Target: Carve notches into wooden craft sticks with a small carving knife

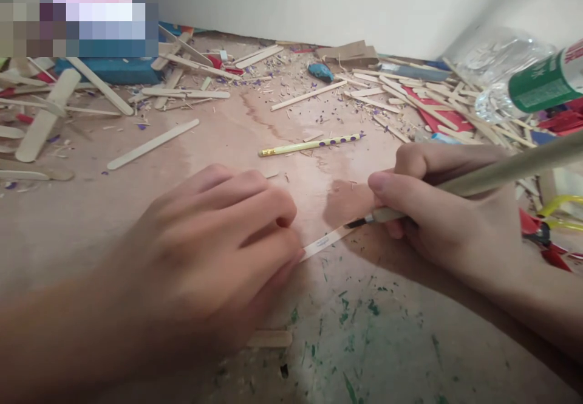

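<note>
My left hand presses a narrow wooden craft stick against the tabletop, its fingers curled and covering the near end. A small pencilled mark shows on the bare part of the stick. In a pen-like grip, my right hand holds a carving knife with a long, pale wooden handle. Its short dark blade touches the far end of the stick. Beyond both hands lies a yellow pencil with purple dots. A short flat piece of wood lies below my left hand, partly covered by it.
A loose craft stick lies at left, near a heap of sticks. More sticks and shavings are scattered at the back right. A plastic bottle with a green label lies there. Red-handled pliers sit at far right.
</note>
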Demonstrator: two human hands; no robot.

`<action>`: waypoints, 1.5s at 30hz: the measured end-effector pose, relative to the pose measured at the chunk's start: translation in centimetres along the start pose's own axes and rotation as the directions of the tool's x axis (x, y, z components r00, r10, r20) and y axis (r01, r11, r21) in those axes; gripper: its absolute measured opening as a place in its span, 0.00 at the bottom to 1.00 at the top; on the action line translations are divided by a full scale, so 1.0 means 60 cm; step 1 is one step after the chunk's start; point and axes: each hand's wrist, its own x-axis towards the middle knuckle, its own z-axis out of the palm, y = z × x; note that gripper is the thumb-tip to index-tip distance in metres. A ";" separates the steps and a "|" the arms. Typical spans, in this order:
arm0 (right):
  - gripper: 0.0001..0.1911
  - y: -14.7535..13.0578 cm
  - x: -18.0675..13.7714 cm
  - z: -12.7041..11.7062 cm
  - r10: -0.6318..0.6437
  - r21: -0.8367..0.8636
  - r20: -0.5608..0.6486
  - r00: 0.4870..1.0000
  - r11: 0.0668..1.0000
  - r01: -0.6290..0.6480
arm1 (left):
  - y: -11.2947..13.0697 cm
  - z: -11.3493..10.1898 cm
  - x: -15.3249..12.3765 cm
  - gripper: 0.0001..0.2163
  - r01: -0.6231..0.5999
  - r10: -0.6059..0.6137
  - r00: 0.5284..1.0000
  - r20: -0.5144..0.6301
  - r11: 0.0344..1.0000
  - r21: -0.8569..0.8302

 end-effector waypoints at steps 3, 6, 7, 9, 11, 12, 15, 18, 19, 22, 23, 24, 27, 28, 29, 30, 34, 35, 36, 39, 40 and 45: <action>0.30 0.001 0.000 -0.006 -0.027 -0.033 0.057 0.998 0.999 0.029 | -0.001 0.000 0.001 0.17 -0.002 0.002 1.000 -0.011 1.000 -0.009; 0.28 0.004 0.004 -0.005 -0.018 -0.020 0.052 0.998 1.000 0.019 | 0.000 -0.001 0.001 0.17 -0.040 0.040 0.999 0.016 0.999 -0.030; 0.28 0.005 0.005 -0.004 -0.018 -0.012 0.055 0.998 1.000 0.018 | 0.000 -0.002 0.000 0.17 -0.063 0.065 0.997 0.033 0.997 -0.039; 0.27 0.006 0.006 -0.001 -0.031 0.001 0.062 0.998 1.000 0.031 | -0.001 -0.002 -0.001 0.17 -0.102 0.106 0.993 0.057 0.992 -0.071; 0.26 0.006 0.006 0.003 -0.054 -0.001 0.060 0.997 0.999 0.054 | -0.002 -0.002 -0.001 0.19 -0.138 0.144 0.988 0.057 0.985 -0.106; 0.26 0.005 0.005 0.004 -0.060 -0.009 0.056 0.997 0.998 0.060 | -0.003 -0.001 -0.001 0.18 -0.150 0.157 0.986 0.057 0.982 -0.112; 0.27 0.000 0.002 0.003 -0.059 -0.016 0.026 0.998 0.998 0.060 | -0.006 0.000 -0.002 0.15 -0.143 0.149 0.988 0.050 0.985 -0.100; 0.30 -0.004 0.000 0.000 -0.033 -0.011 0.028 0.999 0.999 0.033 | -0.007 0.000 0.000 0.16 -0.104 0.107 0.994 0.037 0.991 -0.090; 0.30 -0.004 0.000 -0.001 -0.028 -0.014 0.035 0.999 0.999 0.029 | -0.006 0.000 0.000 0.17 -0.102 0.106 0.994 0.037 0.991 -0.090; 0.30 -0.002 0.001 0.000 -0.025 -0.030 0.062 0.998 0.999 0.027 | -0.006 0.000 0.003 0.17 -0.115 0.119 0.992 0.042 0.989 -0.087; 0.29 -0.001 0.001 0.001 -0.032 -0.034 0.065 0.997 0.999 0.034 | -0.006 0.000 0.004 0.17 -0.123 0.128 0.991 0.050 0.989 -0.083; 0.29 0.000 0.002 0.002 -0.039 -0.034 0.070 0.997 0.999 0.042 | -0.006 0.000 0.005 0.16 -0.128 0.132 0.990 0.051 0.989 -0.070; 0.27 -0.001 0.003 0.004 -0.063 -0.032 0.067 0.996 0.997 0.065 | -0.007 0.000 0.007 0.16 -0.118 0.119 0.992 0.047 0.993 -0.032; 0.27 -0.001 0.002 0.004 -0.063 -0.027 0.064 0.996 0.997 0.065 | -0.006 0.000 0.007 0.17 -0.101 0.102 0.994 0.041 0.994 -0.030; 0.27 -0.002 0.002 0.004 -0.060 -0.019 0.063 0.996 0.998 0.061 | -0.005 0.000 0.007 0.18 -0.089 0.091 0.995 0.035 0.995 -0.039; 0.27 -0.003 0.002 0.005 -0.053 -0.007 0.063 0.997 0.999 0.054 | -0.005 0.001 0.006 0.19 -0.075 0.077 0.996 0.033 0.995 -0.059; 0.27 -0.004 0.000 0.005 -0.035 0.016 0.083 0.996 0.999 0.034 | -0.004 0.001 0.005 0.20 -0.072 0.079 0.996 0.052 0.989 -0.129; 0.27 -0.004 0.001 0.004 -0.037 0.010 0.081 0.996 0.999 0.037 | -0.005 0.001 0.005 0.19 -0.075 0.082 0.995 0.055 0.989 -0.130; 0.27 -0.004 0.001 0.003 -0.041 0.003 0.078 0.996 0.999 0.040 | -0.006 0.001 0.006 0.18 -0.073 0.081 0.995 0.057 0.989 -0.125; 0.28 -0.005 0.001 0.000 -0.041 -0.002 0.070 0.997 0.999 0.042 | -0.008 0.002 0.009 0.15 -0.060 0.064 0.997 0.043 0.993 -0.098; 0.29 -0.005 0.000 -0.001 -0.044 -0.004 0.079 0.996 0.999 0.044 | -0.008 0.003 0.010 0.15 -0.058 0.061 0.997 0.039 0.994 -0.091; 0.28 -0.005 -0.001 0.002 -0.063 -0.067 0.076 0.995 0.995 0.068 | -0.008 0.009 0.008 0.14 -0.062 0.063 0.998 0.013 0.995 -0.072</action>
